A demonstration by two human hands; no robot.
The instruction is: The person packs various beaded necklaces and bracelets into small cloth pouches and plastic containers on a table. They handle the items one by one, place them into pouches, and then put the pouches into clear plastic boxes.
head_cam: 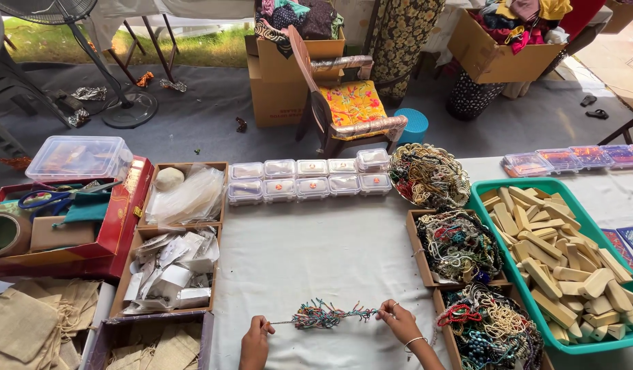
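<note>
White cloth-covered table [316, 253] fills the middle of the frame, and the multicoloured beaded strand with threaded tassels [324, 316] lies stretched across it at bottom centre, pulled out between both hands. Risks, as I judge them: the thin bare cord at the strand's left end looks like the weak point, so too much pull could snap it or slip it out of the pinch; the tassels could snag on each other or on the cloth; the open cardboard tray of mixed bead necklaces [491, 329] sits just beside the right wrist, so a drag rightward could tangle the strand into that pile. The green plastic tray of pale wooden blocks [482, 199] at right is far enough off to matter less. Left hand [256, 339], lower left of centre: fingers curled together, pinching the thin cord end. Right hand [400, 321], lower right of centre: fingertips pressed on the strand's right end, other fingers loosely bent. Strand middle touches the cloth, clear of both palms.
</note>
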